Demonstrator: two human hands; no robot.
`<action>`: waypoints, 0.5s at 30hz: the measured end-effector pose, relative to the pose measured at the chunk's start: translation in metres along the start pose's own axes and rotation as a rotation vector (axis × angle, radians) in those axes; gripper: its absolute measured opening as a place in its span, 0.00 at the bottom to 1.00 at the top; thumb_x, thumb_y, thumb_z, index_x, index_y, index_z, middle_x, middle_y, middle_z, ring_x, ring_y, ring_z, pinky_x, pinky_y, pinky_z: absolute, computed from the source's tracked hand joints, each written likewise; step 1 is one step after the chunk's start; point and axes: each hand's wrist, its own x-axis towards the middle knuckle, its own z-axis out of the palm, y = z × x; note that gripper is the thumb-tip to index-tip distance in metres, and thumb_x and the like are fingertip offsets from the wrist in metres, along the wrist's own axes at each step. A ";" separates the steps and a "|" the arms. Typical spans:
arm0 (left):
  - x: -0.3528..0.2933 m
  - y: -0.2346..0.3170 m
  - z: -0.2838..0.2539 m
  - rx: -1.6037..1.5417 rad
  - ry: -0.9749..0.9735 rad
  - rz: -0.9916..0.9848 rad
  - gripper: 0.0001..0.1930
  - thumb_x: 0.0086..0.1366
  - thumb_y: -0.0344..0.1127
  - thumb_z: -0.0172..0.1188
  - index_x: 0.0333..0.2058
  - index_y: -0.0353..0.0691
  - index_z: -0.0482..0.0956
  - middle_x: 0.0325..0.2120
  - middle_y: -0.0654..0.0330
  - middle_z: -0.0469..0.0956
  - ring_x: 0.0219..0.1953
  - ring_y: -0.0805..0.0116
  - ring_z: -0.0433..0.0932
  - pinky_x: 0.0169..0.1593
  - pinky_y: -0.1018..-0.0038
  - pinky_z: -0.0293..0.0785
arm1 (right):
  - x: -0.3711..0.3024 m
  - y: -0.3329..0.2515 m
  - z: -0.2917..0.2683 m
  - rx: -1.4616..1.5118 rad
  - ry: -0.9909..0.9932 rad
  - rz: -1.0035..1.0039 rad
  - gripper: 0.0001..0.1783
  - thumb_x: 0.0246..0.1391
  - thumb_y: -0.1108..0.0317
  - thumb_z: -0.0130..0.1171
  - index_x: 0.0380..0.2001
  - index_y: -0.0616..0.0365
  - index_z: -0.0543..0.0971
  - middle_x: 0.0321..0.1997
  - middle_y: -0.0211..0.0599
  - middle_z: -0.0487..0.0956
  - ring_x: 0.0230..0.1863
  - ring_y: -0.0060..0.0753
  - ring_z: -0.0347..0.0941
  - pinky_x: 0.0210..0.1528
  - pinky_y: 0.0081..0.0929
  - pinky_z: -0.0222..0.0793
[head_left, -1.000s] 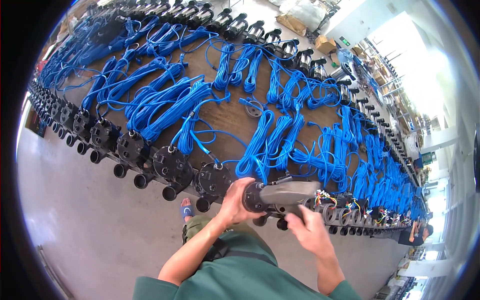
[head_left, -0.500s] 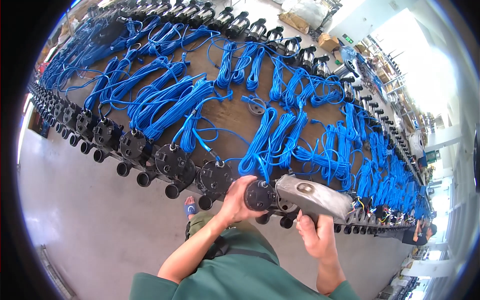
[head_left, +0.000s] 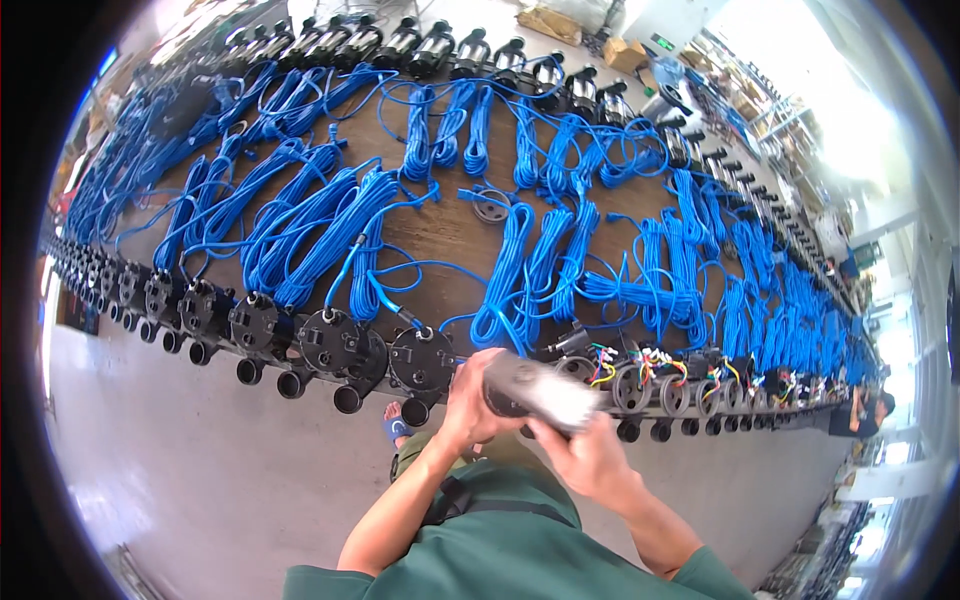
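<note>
My left hand (head_left: 468,405) is wrapped around the side of a black round-capped pump housing (head_left: 502,404) at the table's near edge. My right hand (head_left: 595,458) grips a grey block-headed mallet (head_left: 545,392), whose pale end is smeared by motion. The mallet head lies over the black cap and hides most of it; whether they touch I cannot tell. Just left stands another black capped housing (head_left: 421,360) with a blue cable running from its top. Uncapped housings (head_left: 632,388) with coloured wires sticking out stand to the right.
Coiled blue cables (head_left: 500,270) cover much of the brown table (head_left: 435,235). Black housings line its near edge, and black and silver pumps (head_left: 433,48) its far edge. A loose grey disc (head_left: 490,207) lies mid-table. Another person (head_left: 862,410) is at the far right.
The mallet has swung left from beside the capped housing to over it, carried by my right hand. My left hand stays on the housing. The view has shifted slightly.
</note>
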 end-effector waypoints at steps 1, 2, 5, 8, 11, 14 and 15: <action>-0.002 -0.005 0.001 0.005 0.025 0.030 0.51 0.35 0.46 0.85 0.61 0.40 0.73 0.54 0.52 0.78 0.56 0.48 0.78 0.62 0.56 0.72 | 0.000 0.012 0.013 -0.088 -0.037 0.035 0.18 0.67 0.57 0.61 0.42 0.66 0.77 0.25 0.59 0.81 0.31 0.63 0.82 0.33 0.50 0.75; -0.003 -0.012 0.006 0.020 0.049 0.025 0.52 0.33 0.45 0.85 0.61 0.40 0.72 0.55 0.51 0.78 0.56 0.48 0.78 0.61 0.57 0.72 | 0.001 0.026 0.020 -0.066 -0.066 0.081 0.20 0.67 0.55 0.60 0.40 0.66 0.77 0.25 0.60 0.80 0.31 0.63 0.82 0.33 0.52 0.75; 0.001 -0.001 0.003 -0.031 0.030 0.010 0.54 0.32 0.43 0.86 0.62 0.40 0.71 0.54 0.51 0.78 0.55 0.49 0.78 0.59 0.57 0.74 | 0.005 0.031 0.000 0.021 -0.124 0.140 0.24 0.68 0.51 0.60 0.36 0.66 0.77 0.24 0.59 0.79 0.29 0.62 0.81 0.32 0.52 0.73; -0.001 0.000 0.004 -0.038 0.030 0.004 0.61 0.34 0.42 0.88 0.68 0.38 0.61 0.63 0.48 0.69 0.59 0.48 0.76 0.63 0.56 0.73 | -0.012 0.033 -0.022 0.262 -0.047 0.173 0.20 0.67 0.54 0.62 0.41 0.65 0.80 0.21 0.47 0.77 0.21 0.35 0.71 0.28 0.38 0.68; -0.022 0.003 0.008 0.065 0.036 -0.100 0.61 0.44 0.35 0.85 0.71 0.30 0.51 0.67 0.40 0.60 0.66 0.46 0.68 0.69 0.53 0.66 | -0.035 0.036 -0.035 0.410 0.150 0.261 0.17 0.68 0.57 0.63 0.42 0.64 0.80 0.20 0.35 0.74 0.23 0.20 0.64 0.27 0.30 0.64; -0.091 -0.016 0.016 0.457 -0.077 -0.379 0.58 0.48 0.38 0.81 0.69 0.23 0.51 0.63 0.36 0.65 0.65 0.40 0.68 0.69 0.53 0.65 | -0.057 0.059 -0.024 0.503 0.195 0.394 0.17 0.68 0.58 0.63 0.37 0.64 0.79 0.20 0.31 0.74 0.23 0.18 0.62 0.27 0.28 0.63; -0.097 -0.031 0.022 0.364 -0.134 -0.503 0.54 0.49 0.38 0.80 0.67 0.24 0.56 0.61 0.39 0.68 0.62 0.42 0.70 0.67 0.54 0.67 | -0.062 0.070 -0.016 0.546 0.175 0.442 0.17 0.68 0.58 0.63 0.35 0.64 0.79 0.20 0.30 0.74 0.23 0.18 0.63 0.27 0.27 0.63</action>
